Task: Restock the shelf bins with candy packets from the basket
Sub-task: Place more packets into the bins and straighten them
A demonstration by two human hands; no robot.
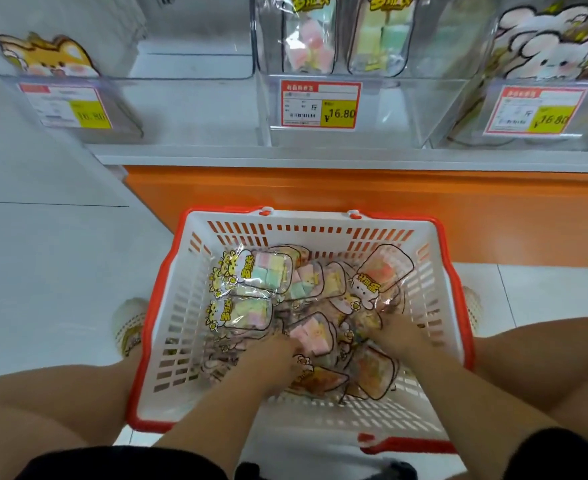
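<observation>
**Helper:** Most of the candy packets lie in a heap in the basket. It sits on the floor between your knees. A few more stand in the shelf bins up above.

**You:** Where are my hands?

**Helper:** Both are down in the heap. Your left hand is by a pink packet near the middle. Your right hand is a bit to the right of it. Your fingers are tucked in among the packets. I cannot tell if they are spread, pressed together or pinching one.

**You:** What could go wrong?

**Helper:** The packets look shiny and slippery. If you grab too many, some may slide out and drop on the floor on the way up. If you squeeze hard, the soft candy inside may get squashed.

**You:** Anything else?

**Helper:** Yes. The pictures are not all the same. The left bin has a cat packet. The right bin has bunny ones. The middle bin has pink and green candy. If you do not look first, a packet may land in the wrong bin.
</observation>
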